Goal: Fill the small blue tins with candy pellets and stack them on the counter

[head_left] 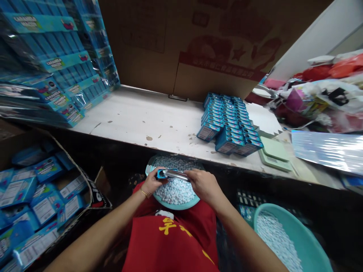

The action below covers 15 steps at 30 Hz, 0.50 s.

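Note:
My left hand (151, 183) is closed on the blue end of a small box (162, 173). My right hand (202, 184) grips the other end, where a shiny silver sleeve or wrapper (176, 175) sticks out of it. Both hands hold it over a teal bowl (172, 206) full of small pale pellets in my lap, just under the table's front edge. A red apron with yellow characters (172, 238) covers my lap.
A block of several stacked blue boxes (228, 124) stands on the white table (136, 117). Wrapped packs of blue cartons (53, 64) pile at the left. A carton of blue boxes (34, 200) sits low left, a second teal basin of pellets (283, 238) low right, a green scale (273, 151) beside the stack.

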Each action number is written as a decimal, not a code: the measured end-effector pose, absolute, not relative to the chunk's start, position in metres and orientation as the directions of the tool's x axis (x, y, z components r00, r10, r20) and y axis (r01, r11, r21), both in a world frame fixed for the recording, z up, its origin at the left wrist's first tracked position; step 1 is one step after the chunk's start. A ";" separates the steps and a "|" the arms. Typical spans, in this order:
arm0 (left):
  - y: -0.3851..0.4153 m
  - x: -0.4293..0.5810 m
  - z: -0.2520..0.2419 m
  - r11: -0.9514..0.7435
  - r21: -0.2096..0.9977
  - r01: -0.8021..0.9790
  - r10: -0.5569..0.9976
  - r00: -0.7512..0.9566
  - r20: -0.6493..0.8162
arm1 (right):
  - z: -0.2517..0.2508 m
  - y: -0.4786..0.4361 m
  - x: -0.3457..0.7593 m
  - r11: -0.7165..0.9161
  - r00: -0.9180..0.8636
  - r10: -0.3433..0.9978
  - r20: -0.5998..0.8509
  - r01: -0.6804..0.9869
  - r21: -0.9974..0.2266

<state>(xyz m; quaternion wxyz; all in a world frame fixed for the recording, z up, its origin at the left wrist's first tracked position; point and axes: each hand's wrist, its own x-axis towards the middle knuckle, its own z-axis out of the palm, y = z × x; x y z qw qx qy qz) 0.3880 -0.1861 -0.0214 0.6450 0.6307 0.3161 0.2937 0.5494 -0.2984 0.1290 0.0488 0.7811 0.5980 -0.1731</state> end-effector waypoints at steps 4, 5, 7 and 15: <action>-0.186 0.384 -0.026 0.083 0.996 0.032 0.803 0.590 -0.085 | 0.131 -0.299 0.547 -0.271 0.229 0.922 -0.312 0.958 -0.096; -0.186 0.384 -0.026 0.084 0.996 0.040 0.805 0.586 -0.092 | 0.130 -0.299 0.547 -0.277 0.235 0.918 -0.320 0.957 -0.092; -0.187 0.384 -0.026 0.065 0.996 0.062 0.804 0.588 -0.089 | 0.129 -0.299 0.546 -0.279 0.227 0.912 -0.340 0.954 -0.111; -0.184 0.379 -0.022 -0.096 0.991 0.098 0.801 0.599 0.019 | 0.117 -0.306 0.559 -0.300 0.244 0.929 -0.278 0.937 -0.181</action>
